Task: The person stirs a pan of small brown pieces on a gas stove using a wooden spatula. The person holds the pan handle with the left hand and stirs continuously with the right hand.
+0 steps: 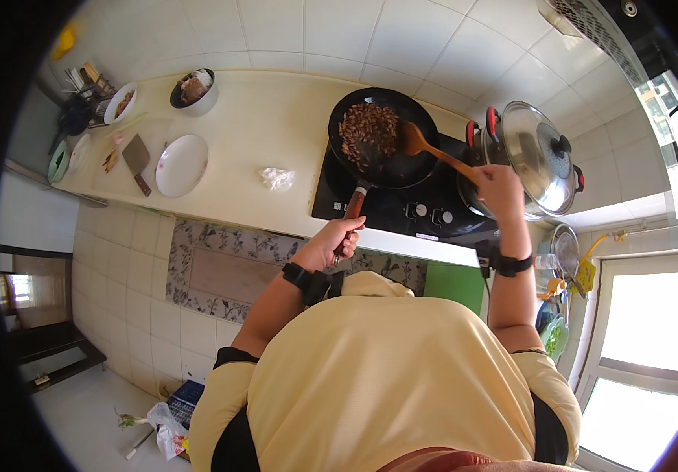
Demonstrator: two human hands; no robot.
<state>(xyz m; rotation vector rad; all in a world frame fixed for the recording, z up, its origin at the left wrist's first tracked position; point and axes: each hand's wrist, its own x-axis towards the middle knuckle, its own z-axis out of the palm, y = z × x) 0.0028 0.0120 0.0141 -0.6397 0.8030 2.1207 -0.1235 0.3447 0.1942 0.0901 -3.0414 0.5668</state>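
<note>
My left hand grips the wooden handle of a black wok on the black gas cooktop. In my right hand is a wooden spatula. Its blade rests inside the wok, against the right side of a heap of browned, chopped food. That food looks like small strips of meat, though I cannot tell for certain. The wok's bare dark bottom shows to the front and right of the heap.
Right of the wok stands a steel pot with a glass lid. Leftward on the counter are crumpled white tissue, an oval white plate, a cleaver on a cutting board, a pot with rice-like contents, and a dish of food.
</note>
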